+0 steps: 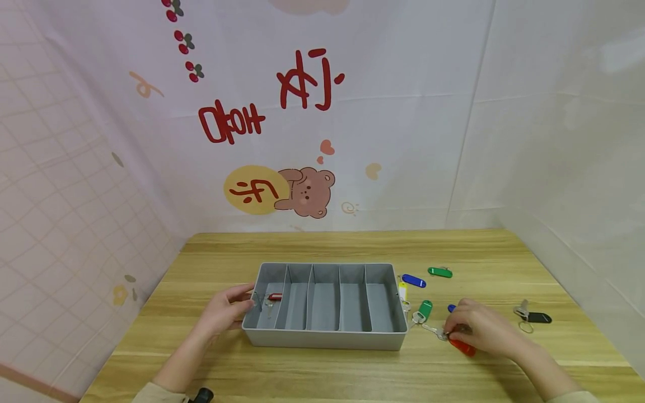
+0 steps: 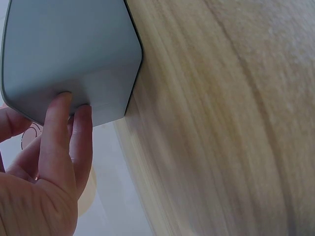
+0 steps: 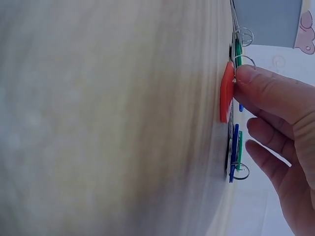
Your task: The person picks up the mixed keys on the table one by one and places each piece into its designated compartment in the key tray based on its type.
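Note:
A grey tray with several compartments point(image 1: 327, 339) stands on the table. At its left end my left hand point(image 1: 224, 310) holds the end wall, the thumb at the rim and the fingertips against the outside, as the left wrist view shows. A red key tag point(image 1: 275, 297) with a key lies in the leftmost compartment. Right of the tray, my right hand point(image 1: 481, 327) pinches another red key tag point(image 1: 462, 347) near its ring, low over the table. Its key point(image 1: 436, 332) points left. In the right wrist view, thumb and index finger meet beside the red tag's ring point(image 3: 246, 61).
Near the tray's right end lie a yellow tag point(image 1: 402, 291), a green tag point(image 1: 425, 309) with a key and a blue tag point(image 1: 414, 280). Farther back is another green tag point(image 1: 440, 272). A black tag point(image 1: 540, 318) with keys lies far right. Printed cloth surrounds the table.

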Motion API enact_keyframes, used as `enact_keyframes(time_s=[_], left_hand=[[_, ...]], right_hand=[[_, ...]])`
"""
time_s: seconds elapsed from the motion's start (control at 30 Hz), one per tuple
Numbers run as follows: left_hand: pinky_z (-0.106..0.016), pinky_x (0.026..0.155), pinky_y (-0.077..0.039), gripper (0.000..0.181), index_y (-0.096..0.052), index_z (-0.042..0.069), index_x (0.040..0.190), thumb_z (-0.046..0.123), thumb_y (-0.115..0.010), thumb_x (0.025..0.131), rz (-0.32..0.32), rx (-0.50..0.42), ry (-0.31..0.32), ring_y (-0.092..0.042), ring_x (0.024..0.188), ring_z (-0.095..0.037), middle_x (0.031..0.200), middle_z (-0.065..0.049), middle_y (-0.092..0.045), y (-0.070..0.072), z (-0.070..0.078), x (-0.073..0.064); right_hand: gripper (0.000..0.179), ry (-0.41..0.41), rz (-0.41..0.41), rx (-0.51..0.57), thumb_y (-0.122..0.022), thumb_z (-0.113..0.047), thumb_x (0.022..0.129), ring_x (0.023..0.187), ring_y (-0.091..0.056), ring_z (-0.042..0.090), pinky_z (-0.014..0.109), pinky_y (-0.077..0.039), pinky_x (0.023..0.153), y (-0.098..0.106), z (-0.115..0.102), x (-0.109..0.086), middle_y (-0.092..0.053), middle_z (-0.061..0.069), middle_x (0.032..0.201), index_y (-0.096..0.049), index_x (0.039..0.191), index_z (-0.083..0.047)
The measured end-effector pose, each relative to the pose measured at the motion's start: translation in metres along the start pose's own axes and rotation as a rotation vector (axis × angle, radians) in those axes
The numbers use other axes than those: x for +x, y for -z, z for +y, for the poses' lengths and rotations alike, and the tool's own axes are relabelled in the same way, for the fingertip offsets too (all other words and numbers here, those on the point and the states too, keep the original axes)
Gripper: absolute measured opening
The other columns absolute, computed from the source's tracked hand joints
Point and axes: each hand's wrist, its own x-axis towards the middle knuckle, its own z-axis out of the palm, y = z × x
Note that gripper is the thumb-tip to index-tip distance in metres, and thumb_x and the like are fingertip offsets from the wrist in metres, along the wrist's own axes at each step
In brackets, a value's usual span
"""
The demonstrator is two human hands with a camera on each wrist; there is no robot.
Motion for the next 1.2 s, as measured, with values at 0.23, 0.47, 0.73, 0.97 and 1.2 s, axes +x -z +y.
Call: enact_keyframes(time_s=[0.23,0.47,0.73,0.97,1.2], left_hand=[[-0.049,0.075,-0.059,0.052,-0.045,-0.008,0.143,-0.001,-0.06,0.094,-0.002,0.002,0.001,-0.065,0.094,-0.03,0.122,-0.028,-0.055,0.0005,0.0005,0.0004],[-0.049,0.075,-0.059,0.052,-0.044,-0.009,0.143,-0.001,-0.059,0.094,-0.014,0.001,-0.002,-0.065,0.093,-0.029,0.121,-0.029,-0.054,0.0012,0.0003,0.0011],[-0.049,0.076,-0.059,0.051,-0.044,-0.007,0.144,-0.001,-0.059,0.095,-0.003,0.023,0.012,-0.065,0.094,-0.03,0.123,-0.028,-0.055,0.0019,-0.0012,0.0023],[-0.049,0.076,-0.059,0.051,-0.045,-0.007,0.143,0.0,-0.059,0.094,-0.001,0.019,0.009,-0.065,0.095,-0.03,0.123,-0.028,-0.055,0.0015,-0.001,0.0021],[-0.049,0.074,-0.059,0.052,-0.045,-0.007,0.144,-0.001,-0.059,0.094,-0.001,0.01,0.008,-0.066,0.093,-0.03,0.122,-0.028,-0.055,0.0016,-0.0011,0.0024]], right_hand=[[0.028,-0.001,0.071,0.059,-0.085,-0.008,0.076,0.075,-0.049,-0.001,0.019,-0.046,0.057,0.0007,-0.0005,-0.0015,-0.057,-0.024,0.085,-0.072,0.085,-0.031],[0.021,-0.049,0.108,0.105,-0.081,-0.01,0.081,0.077,-0.052,-0.001,0.023,-0.048,0.058,0.0056,-0.0025,-0.0022,-0.062,-0.018,0.085,-0.074,0.087,-0.029],[0.031,-0.069,0.226,0.127,-0.083,0.001,0.073,0.075,-0.055,0.0,0.022,-0.049,0.058,0.0072,-0.003,-0.0006,-0.063,-0.017,0.085,-0.075,0.088,-0.025],[0.034,-0.093,0.302,0.096,-0.085,0.003,0.069,0.073,-0.055,-0.001,0.02,-0.048,0.058,0.0054,-0.0047,0.0005,-0.063,-0.02,0.084,-0.076,0.087,-0.025],[0.035,-0.087,0.329,0.097,-0.084,0.004,0.07,0.075,-0.057,0.0,0.015,-0.046,0.063,0.0058,-0.0061,0.0024,-0.066,-0.014,0.082,-0.076,0.088,-0.025]])
